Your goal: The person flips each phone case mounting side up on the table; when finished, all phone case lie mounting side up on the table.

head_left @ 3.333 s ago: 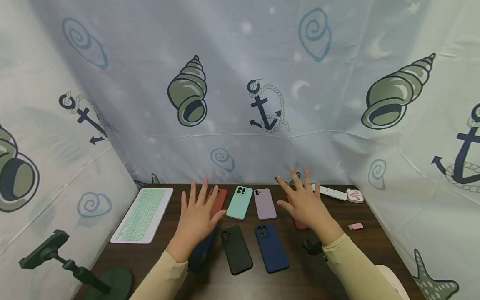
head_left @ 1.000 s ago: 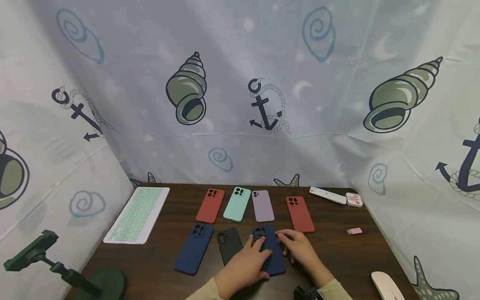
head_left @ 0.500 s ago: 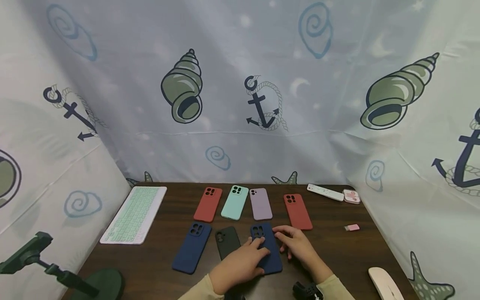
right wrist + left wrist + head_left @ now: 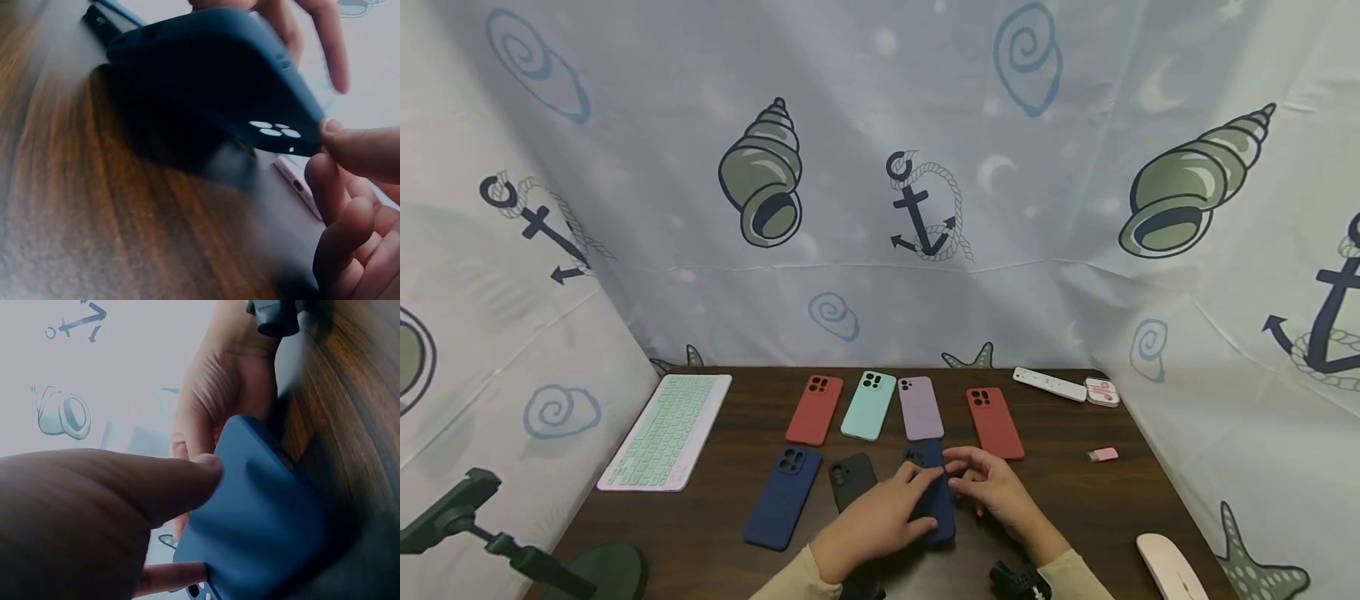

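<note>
While a right hand (image 4: 996,492) pinches the edge of a blue phone case (image 4: 936,502) from three o'clock, a left hand (image 4: 876,529) at eight o'clock rests extended fingers on its upper face, gripping nothing of its own. The case is tilted over a dark wooden table (image 4: 1090,508); whether its lower edge touches the wood cannot be told.

The hold looks slight. Set at one corner beside the camera cutouts (image 4: 275,129), it could let the case pivot or slap flat if the left fingers press harder than the right thumb and fingers resist.

Just beside, at nine o'clock, a black case (image 4: 852,479) lies partly hidden by the left hand, where a low wrist could shove it toward a second blue case (image 4: 782,497) farther out.

Past the tilted case's top end, a lilac case (image 4: 921,408) sits at twelve o'clock; a careless forward swing could knock it into a mint case (image 4: 868,406) near eleven. Between one and two o'clock, a red case (image 4: 995,423) lies close enough for straying knuckles to skew it.

Beyond hangs a cloth (image 4: 1037,317) printed with shells and anchors.
</note>
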Demonstrator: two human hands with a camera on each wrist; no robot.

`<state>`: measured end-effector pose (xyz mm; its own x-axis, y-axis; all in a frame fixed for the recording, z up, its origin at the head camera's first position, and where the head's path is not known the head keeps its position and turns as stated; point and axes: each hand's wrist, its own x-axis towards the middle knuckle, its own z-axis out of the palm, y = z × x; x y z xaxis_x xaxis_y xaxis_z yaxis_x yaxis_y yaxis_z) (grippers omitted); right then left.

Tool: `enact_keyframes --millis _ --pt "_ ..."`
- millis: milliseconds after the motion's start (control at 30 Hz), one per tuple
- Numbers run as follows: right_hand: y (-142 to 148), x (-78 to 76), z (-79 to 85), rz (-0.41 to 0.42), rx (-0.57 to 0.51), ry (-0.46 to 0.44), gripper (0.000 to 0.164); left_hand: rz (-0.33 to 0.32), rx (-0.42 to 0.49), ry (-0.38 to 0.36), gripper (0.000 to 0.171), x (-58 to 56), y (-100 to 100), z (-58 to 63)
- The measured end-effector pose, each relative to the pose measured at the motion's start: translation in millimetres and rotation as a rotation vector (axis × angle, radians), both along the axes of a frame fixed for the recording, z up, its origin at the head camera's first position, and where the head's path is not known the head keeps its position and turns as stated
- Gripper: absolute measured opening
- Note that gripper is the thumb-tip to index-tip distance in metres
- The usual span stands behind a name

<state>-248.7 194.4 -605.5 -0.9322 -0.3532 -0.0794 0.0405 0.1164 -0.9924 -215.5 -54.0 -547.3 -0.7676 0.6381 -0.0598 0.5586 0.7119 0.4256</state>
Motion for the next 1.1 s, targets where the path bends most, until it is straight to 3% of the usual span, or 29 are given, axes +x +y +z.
enact_keyframes --millis 200,600,800,933,1100 --pt "-3.6 1.4 -1.4 -0.021 0.013 0.045 0.05 0.039 0.091 -0.062 0.072 1.3 0.8 -1.3" --pt "-7.5 2.1 -3.6 -0.006 0.112 0.162 0.047 0.239 0.287 -0.194 0.083 10.0 11.2 3.5" --pt "-10.3 1.5 -3.7 0.073 0.173 0.283 0.056 0.252 0.331 -0.215 0.083 11.2 12.5 2.5" --pt "-12.1 1.5 -3.7 0.058 0.254 0.282 0.053 0.253 0.348 -0.248 0.081 12.1 10.7 5.1" --pt "-13.1 1.4 -5.0 -0.009 0.376 0.26 0.033 0.286 0.434 -0.429 0.075 15.1 10.9 13.3"
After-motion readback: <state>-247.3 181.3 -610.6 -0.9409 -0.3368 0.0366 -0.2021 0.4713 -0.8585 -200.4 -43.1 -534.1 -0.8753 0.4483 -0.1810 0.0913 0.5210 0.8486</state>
